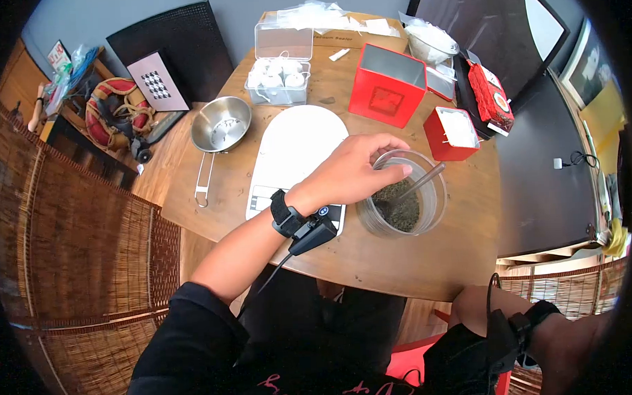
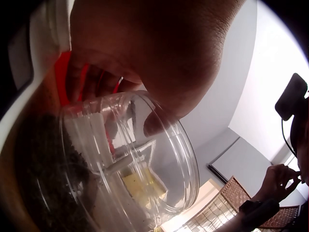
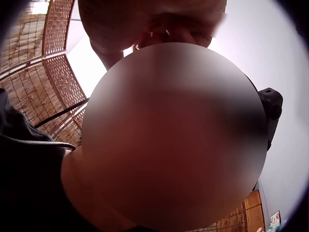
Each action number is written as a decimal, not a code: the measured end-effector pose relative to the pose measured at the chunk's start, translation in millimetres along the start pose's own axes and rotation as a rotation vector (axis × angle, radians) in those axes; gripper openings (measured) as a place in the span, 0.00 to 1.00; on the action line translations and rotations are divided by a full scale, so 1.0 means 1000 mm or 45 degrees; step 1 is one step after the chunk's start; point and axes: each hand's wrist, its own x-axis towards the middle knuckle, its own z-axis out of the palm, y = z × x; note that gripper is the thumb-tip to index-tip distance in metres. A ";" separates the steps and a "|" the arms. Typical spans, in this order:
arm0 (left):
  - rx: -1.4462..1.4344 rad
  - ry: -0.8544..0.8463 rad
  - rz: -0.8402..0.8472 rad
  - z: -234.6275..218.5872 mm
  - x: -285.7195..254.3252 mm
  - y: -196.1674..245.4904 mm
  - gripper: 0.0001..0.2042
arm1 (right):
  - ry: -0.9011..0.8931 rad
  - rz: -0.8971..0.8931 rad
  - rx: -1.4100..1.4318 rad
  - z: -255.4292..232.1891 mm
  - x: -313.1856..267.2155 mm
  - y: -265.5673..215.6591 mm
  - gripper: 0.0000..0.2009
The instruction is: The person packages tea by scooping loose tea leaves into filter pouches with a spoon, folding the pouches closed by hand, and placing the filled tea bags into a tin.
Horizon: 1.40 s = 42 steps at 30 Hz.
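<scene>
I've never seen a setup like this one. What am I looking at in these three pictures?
There is no robot: a person works with two bare hands and wears cameras. The widest picture is taken from the head, looking down; the other two come from the wrists. On the wooden table are a metal pan, a flat white device that looks like a scale, a plastic box of white items, a tall red tin and a smaller red box. The left hand grips the rim of a clear jar containing dark leafy bits and a metal utensil. The right hand is raised away from the table; I cannot tell whether it holds anything. A round blur hides much of the right-wrist picture.
</scene>
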 end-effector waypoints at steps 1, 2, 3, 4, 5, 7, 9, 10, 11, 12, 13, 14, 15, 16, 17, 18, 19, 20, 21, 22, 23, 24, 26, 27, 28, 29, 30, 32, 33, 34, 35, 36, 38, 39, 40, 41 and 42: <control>-0.003 0.008 0.020 0.000 0.000 0.000 0.19 | 0.042 0.013 -0.045 0.002 0.000 0.000 0.05; -0.008 0.007 0.021 0.000 0.000 -0.001 0.19 | 0.041 0.017 -0.047 0.000 0.001 0.000 0.05; -0.004 0.007 0.001 0.000 0.000 -0.001 0.19 | 0.007 0.019 -0.012 -0.004 0.003 0.000 0.05; 0.000 0.008 -0.016 0.001 0.000 -0.001 0.20 | -0.029 0.020 0.022 -0.007 0.005 -0.001 0.04; -0.005 0.007 -0.010 0.001 -0.001 -0.001 0.20 | -0.035 0.023 0.016 -0.009 0.005 -0.003 0.04; 0.015 0.031 0.059 0.000 0.000 -0.001 0.20 | -0.065 0.045 -0.043 -0.013 0.005 -0.005 0.05; 0.001 0.025 0.033 -0.001 0.001 -0.002 0.20 | -0.120 0.077 -0.062 -0.031 0.001 0.001 0.05; -0.009 0.015 -0.004 0.001 0.000 -0.003 0.20 | -0.164 0.111 -0.075 -0.047 -0.002 0.008 0.06; -0.027 0.012 -0.002 0.002 -0.001 -0.005 0.20 | -0.211 0.144 -0.090 -0.064 -0.005 0.018 0.07; -0.023 0.026 0.021 0.003 0.000 -0.007 0.20 | -0.261 0.172 -0.108 -0.081 -0.007 0.030 0.09; -0.020 0.041 0.047 0.003 0.001 -0.007 0.20 | -0.313 0.199 -0.129 -0.095 -0.010 0.044 0.10; -0.033 0.040 0.060 0.003 0.001 -0.007 0.20 | -0.366 0.226 -0.148 -0.106 -0.012 0.059 0.11; -0.014 0.045 0.050 0.002 0.001 -0.006 0.20 | 0.137 0.370 -0.218 -0.108 -0.021 0.078 0.14; 0.004 0.045 0.038 0.002 0.000 -0.005 0.20 | 0.648 0.503 -0.289 -0.113 -0.032 0.101 0.17; -0.012 0.036 0.052 0.003 -0.001 -0.005 0.20 | 0.480 0.691 -0.351 -0.154 -0.032 0.131 0.17; -0.008 0.045 0.058 0.003 -0.001 -0.005 0.20 | 0.688 0.880 -0.920 -0.113 -0.018 0.162 0.16; -0.003 0.055 0.067 0.002 0.000 -0.004 0.20 | 0.549 1.037 -1.180 -0.102 -0.010 0.189 0.17; -0.015 0.047 0.088 0.002 0.001 -0.005 0.20 | 0.224 1.223 -1.373 -0.106 -0.012 0.209 0.18; -0.020 0.048 0.076 0.002 0.000 -0.006 0.20 | 0.036 1.251 -1.115 -0.111 -0.020 0.230 0.18; -0.024 0.049 0.060 0.003 0.001 -0.007 0.20 | -0.138 1.320 -1.153 -0.119 -0.031 0.255 0.15; -0.031 0.041 0.073 0.005 0.001 -0.007 0.20 | -0.314 1.375 -1.220 -0.122 -0.040 0.275 0.14; -0.059 0.034 0.057 0.005 0.002 -0.008 0.20 | -0.472 1.503 -1.129 -0.116 -0.039 0.286 0.14; -0.081 0.027 0.041 0.003 0.002 -0.010 0.20 | -0.664 1.595 -1.157 -0.117 -0.047 0.316 0.13; -0.083 0.039 0.061 0.004 0.002 -0.011 0.19 | -0.744 1.745 -1.159 -0.115 -0.051 0.330 0.12; -0.084 0.051 0.080 0.004 0.002 -0.011 0.19 | -0.824 1.895 -1.156 -0.114 -0.055 0.342 0.11; -0.076 0.048 0.078 0.005 0.001 -0.012 0.19 | -0.817 1.891 -1.152 -0.113 -0.056 0.353 0.11; -0.086 0.054 0.075 0.005 0.001 -0.011 0.19 | -0.995 1.982 -1.261 -0.113 -0.057 0.363 0.10; -0.091 0.062 0.073 0.005 0.002 -0.010 0.19 | -1.176 2.060 -1.369 -0.117 -0.064 0.377 0.10; -0.064 0.055 0.082 0.004 0.002 -0.010 0.20 | -1.124 2.173 -1.239 -0.121 -0.068 0.379 0.11; -0.038 0.049 0.091 0.003 0.001 -0.009 0.20 | -1.071 2.281 -1.106 -0.117 -0.066 0.379 0.13; -0.031 0.044 0.079 0.002 0.001 -0.006 0.20 | -1.336 2.310 -1.258 -0.112 -0.053 0.374 0.29; -0.031 0.045 0.076 0.002 0.002 -0.007 0.20 | -1.338 2.309 -1.256 -0.113 -0.054 0.378 0.29; -0.042 0.042 0.104 0.003 0.002 -0.010 0.20 | -1.424 2.234 -1.260 -0.125 -0.063 0.389 0.29; -0.046 0.040 0.097 0.004 0.002 -0.011 0.20 | -1.365 2.251 -1.269 -0.131 -0.068 0.394 0.27; -0.044 0.047 0.121 0.004 0.002 -0.012 0.20 | -1.364 2.258 -1.261 -0.133 -0.072 0.396 0.27; -0.041 0.055 0.145 0.004 0.002 -0.012 0.20 | -1.355 2.191 -1.321 -0.136 -0.075 0.398 0.26; -0.043 0.050 0.138 0.004 0.002 -0.011 0.20 | -1.344 2.124 -1.378 -0.138 -0.079 0.401 0.24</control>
